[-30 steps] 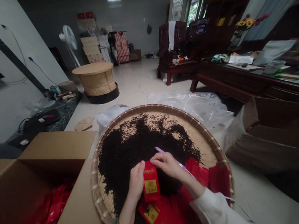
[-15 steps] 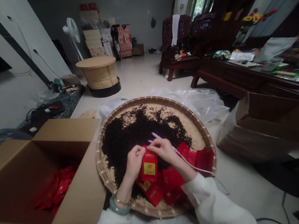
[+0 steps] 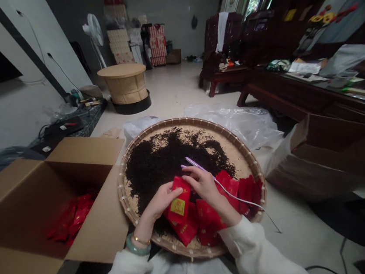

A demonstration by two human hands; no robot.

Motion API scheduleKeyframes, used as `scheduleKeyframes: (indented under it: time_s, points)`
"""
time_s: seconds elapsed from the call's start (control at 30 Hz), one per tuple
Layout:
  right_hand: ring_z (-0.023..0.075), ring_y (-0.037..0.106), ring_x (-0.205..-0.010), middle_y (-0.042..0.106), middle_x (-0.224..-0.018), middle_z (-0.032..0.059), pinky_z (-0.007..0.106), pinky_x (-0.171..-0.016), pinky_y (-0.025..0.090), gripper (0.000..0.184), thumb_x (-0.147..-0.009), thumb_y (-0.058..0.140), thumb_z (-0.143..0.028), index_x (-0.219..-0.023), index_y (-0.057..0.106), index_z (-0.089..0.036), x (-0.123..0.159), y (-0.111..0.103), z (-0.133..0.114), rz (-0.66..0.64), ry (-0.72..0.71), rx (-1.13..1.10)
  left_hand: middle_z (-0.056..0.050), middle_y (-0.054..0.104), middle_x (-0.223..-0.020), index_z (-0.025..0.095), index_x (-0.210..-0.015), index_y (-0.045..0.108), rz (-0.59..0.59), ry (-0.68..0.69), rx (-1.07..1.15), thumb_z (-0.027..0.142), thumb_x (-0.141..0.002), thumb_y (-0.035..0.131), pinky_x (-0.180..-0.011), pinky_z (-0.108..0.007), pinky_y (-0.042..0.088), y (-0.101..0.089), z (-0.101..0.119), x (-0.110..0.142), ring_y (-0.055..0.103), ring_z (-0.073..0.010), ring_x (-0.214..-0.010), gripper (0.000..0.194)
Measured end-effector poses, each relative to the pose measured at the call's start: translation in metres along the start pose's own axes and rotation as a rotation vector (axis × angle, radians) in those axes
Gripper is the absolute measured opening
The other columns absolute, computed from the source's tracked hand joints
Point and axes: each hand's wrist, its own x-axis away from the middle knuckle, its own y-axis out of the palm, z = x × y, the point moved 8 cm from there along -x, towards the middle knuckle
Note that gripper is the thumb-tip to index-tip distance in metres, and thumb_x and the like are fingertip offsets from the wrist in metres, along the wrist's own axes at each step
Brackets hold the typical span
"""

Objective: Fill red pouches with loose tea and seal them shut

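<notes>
A red packet (image 3: 178,199) with a gold label is in my left hand (image 3: 161,199). My left thumb lies across its front, the other fingers behind it. My right hand (image 3: 203,185) is at the packet's upper right corner, thumb and index finger close together on its edge. A purple tong-like tool (image 3: 196,163) with a white cord runs just beyond my right fingers; whether that hand also grips it is unclear. Under both hands is a round woven bamboo tray (image 3: 254,164) with loose dark leaves (image 3: 168,156), probably tea. More red packets (image 3: 208,220) lie at its near right side.
An open cardboard box (image 3: 89,218) with red packets inside stands at the left. Another open box-like container (image 3: 287,160) is at the right. Clear plastic sheeting (image 3: 243,121) lies beyond the tray. Farther off are a round drum-shaped table (image 3: 124,84) and a dark wooden bench (image 3: 273,100).
Both hands were pinching the packet's top edge. My left hand now holds its side with the thumb across the front, and the packet has tilted. My right fingers have shifted to its corner.
</notes>
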Motion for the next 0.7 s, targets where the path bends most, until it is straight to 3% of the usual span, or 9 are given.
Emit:
scheduleKeyframes:
  time_s: [0.07,0.17,0.27,0.3,0.37,0.47,0.53,0.6,0.7]
  points:
    - [0.0106,0.044,-0.041,0.048,-0.048,-0.0061,0.022,-0.044,0.038,0.034,-0.075,0.062,-0.047,-0.095,0.063,-0.019,-0.002,-0.008,0.011,0.113,0.000,0.027,-0.002,0.071,-0.072,0.013,-0.086,0.067,0.007,-0.028,0.017,0.044,-0.061,0.078,-0.059,-0.025,0.047,-0.004,-0.004,-0.001,0.063,-0.0154,-0.060,0.041]
    - [0.0107,0.044,-0.041,0.042,-0.045,-0.0073,0.022,-0.045,0.036,0.031,-0.080,0.056,-0.051,-0.081,0.058,-0.020,0.001,-0.022,0.030,0.225,0.060,0.064,-0.002,0.071,-0.069,0.014,-0.084,0.068,0.119,-0.013,0.052,0.046,-0.059,0.079,-0.057,-0.023,0.047,-0.019,-0.005,-0.008,0.063,-0.0152,-0.059,0.042]
    - [0.0131,0.053,-0.048,0.054,-0.050,-0.0016,0.023,-0.049,0.038,0.033,-0.085,0.052,-0.047,-0.067,0.055,-0.020,0.016,0.002,0.043,-0.048,0.119,0.308,-0.001,0.070,-0.065,0.013,-0.082,0.067,0.221,0.003,0.096,0.045,-0.057,0.080,-0.055,-0.023,0.047,-0.032,-0.007,-0.015,0.062,-0.0147,-0.056,0.043]
    - [0.0151,0.057,-0.053,0.060,-0.056,0.0014,0.024,-0.052,0.040,0.030,-0.083,0.058,-0.045,-0.067,0.056,-0.019,0.027,0.019,0.047,-0.218,0.127,0.440,-0.001,0.069,-0.063,0.013,-0.081,0.066,0.243,0.005,0.120,0.045,-0.056,0.081,-0.053,-0.023,0.048,-0.036,-0.007,-0.017,0.062,-0.0143,-0.054,0.043]
    - [0.0217,0.065,-0.066,0.068,-0.075,0.0083,0.027,-0.057,0.044,0.029,-0.071,0.072,-0.042,-0.083,0.061,-0.017,0.053,0.048,0.056,-0.422,0.136,0.727,-0.001,0.069,-0.062,0.013,-0.080,0.065,0.314,0.031,0.201,0.042,-0.054,0.083,-0.050,-0.022,0.048,-0.048,-0.002,-0.018,0.060,-0.0133,-0.051,0.043]
    - [0.0308,0.067,-0.080,0.067,-0.099,0.0167,0.033,-0.060,0.049,0.058,-0.056,0.084,-0.027,-0.106,0.058,-0.014,0.083,0.080,0.066,-0.527,0.168,1.012,0.001,0.070,-0.067,0.015,-0.082,0.063,0.610,0.266,0.417,0.039,-0.060,0.080,-0.049,-0.019,0.049,-0.093,0.029,0.001,0.060,-0.0112,-0.051,0.037]
    - [0.0320,0.066,-0.084,0.066,-0.101,0.0175,0.035,-0.060,0.051,0.049,-0.066,0.075,-0.015,-0.111,0.056,-0.014,0.092,0.093,0.068,-0.547,0.173,1.084,0.000,0.071,-0.079,0.018,-0.089,0.062,0.813,0.593,0.622,0.048,-0.074,0.066,-0.051,-0.015,0.049,-0.128,0.060,0.027,0.063,-0.0096,-0.061,0.034]
    - [0.0311,0.066,-0.086,0.067,-0.099,0.0166,0.035,-0.060,0.051,0.035,-0.075,0.058,-0.005,-0.109,0.058,-0.014,0.094,0.097,0.069,-0.549,0.162,1.084,-0.004,0.070,-0.096,0.016,-0.092,0.060,0.863,0.828,0.760,0.056,-0.082,0.052,-0.059,-0.013,0.051,-0.148,0.081,0.045,0.065,-0.0097,-0.076,0.042]
    - [0.0296,0.065,-0.090,0.068,-0.098,0.0152,0.034,-0.064,0.050,0.033,-0.076,0.048,-0.001,-0.102,0.061,-0.015,0.091,0.092,0.069,-0.529,0.147,1.004,-0.007,0.067,-0.108,0.018,-0.098,0.057,0.791,0.780,0.693,0.053,-0.079,0.058,-0.068,-0.021,0.054,-0.147,0.084,0.039,0.066,-0.0148,-0.087,0.040]
